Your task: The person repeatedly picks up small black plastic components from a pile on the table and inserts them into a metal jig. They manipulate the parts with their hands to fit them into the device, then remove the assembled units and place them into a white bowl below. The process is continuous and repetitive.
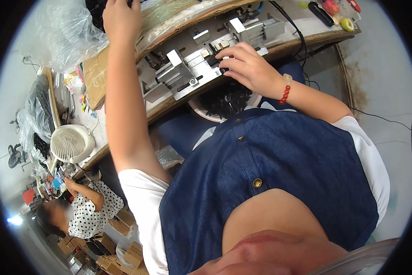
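A small white fan is being left standing far left of the metal jig, a grey plate carrying clamp blocks on the workbench. Above-left of the jig, dark parts are being gripped by the left hand; curled right hand fingertips are being pressed on the jig's near edge.

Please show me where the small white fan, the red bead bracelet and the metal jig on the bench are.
small white fan [70, 143]: head view, on its round front grille.
red bead bracelet [285, 92]: head view, on the beads at the right wrist.
metal jig [180, 72]: head view, on its left clamp block.
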`<move>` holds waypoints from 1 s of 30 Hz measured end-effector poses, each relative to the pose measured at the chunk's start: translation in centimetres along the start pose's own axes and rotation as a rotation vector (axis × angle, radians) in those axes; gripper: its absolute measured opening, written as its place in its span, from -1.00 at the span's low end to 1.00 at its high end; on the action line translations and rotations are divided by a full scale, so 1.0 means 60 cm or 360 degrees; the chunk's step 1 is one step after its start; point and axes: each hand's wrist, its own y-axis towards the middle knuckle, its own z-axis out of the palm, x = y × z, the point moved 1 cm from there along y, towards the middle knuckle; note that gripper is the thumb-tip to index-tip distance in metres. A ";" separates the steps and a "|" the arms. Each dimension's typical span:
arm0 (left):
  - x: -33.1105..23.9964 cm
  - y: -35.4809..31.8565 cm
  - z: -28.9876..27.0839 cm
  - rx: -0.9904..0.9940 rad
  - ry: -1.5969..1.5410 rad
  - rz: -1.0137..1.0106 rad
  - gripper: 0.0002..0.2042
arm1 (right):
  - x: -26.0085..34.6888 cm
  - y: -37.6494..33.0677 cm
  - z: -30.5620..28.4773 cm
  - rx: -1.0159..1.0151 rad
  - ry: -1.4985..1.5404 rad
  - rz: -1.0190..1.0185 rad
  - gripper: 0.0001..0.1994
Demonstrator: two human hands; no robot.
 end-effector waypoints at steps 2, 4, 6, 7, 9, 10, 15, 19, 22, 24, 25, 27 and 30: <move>0.040 0.025 0.026 0.0001 0.0137 0.0086 -0.71 | -0.004 0.003 0.016 0.0003 -0.0131 -0.0042 -0.79; 0.054 0.043 0.042 0.0040 0.0206 0.0151 -0.71 | -0.015 0.009 0.024 -0.0023 -0.0292 -0.0114 -0.81; 0.051 0.062 0.049 0.0113 0.0229 0.0168 -0.73 | -0.022 0.016 0.027 -0.0028 -0.0413 -0.0169 -0.81; 0.047 0.067 0.053 0.0135 0.0223 0.0120 -0.75 | -0.025 0.017 0.027 -0.0028 -0.0476 -0.0195 -0.81; 0.041 0.073 0.055 0.0178 0.0223 0.0015 -0.79 | -0.028 0.016 0.025 -0.0031 -0.0488 -0.0198 -0.82; 0.052 0.070 0.058 0.0218 0.0206 0.0007 -0.79 | -0.028 0.015 0.026 -0.0029 -0.0482 -0.0207 -0.82; 0.013 0.018 0.039 0.0275 -0.0160 -0.0080 -0.84 | -0.054 0.061 -0.016 -0.0087 -0.0246 -0.0263 -0.70; -0.061 -0.084 -0.028 0.0124 -0.0396 -0.0124 -0.82 | -0.104 0.164 -0.093 -0.0490 -0.0495 -0.0154 -0.85; -0.143 -0.174 -0.053 0.0164 -0.0587 -0.0134 -0.81 | -0.186 0.214 -0.109 -0.0374 -0.0656 0.0051 -0.83; -0.177 -0.241 -0.043 0.0121 -0.0653 0.0015 -0.78 | -0.211 0.235 -0.118 -0.0152 -0.0763 0.0231 -0.83; -0.193 -0.274 -0.040 0.0185 -0.0733 -0.0084 -0.77 | -0.217 0.243 -0.114 -0.0076 -0.0771 0.0200 -0.83; -0.209 -0.320 -0.020 0.0276 -0.0856 -0.0250 -0.75 | -0.220 0.253 -0.108 0.0077 -0.0794 0.0133 -0.83; -0.205 -0.343 0.014 0.0326 -0.0848 -0.0290 -0.73 | -0.194 0.246 -0.116 0.0072 -0.0672 0.0095 -0.84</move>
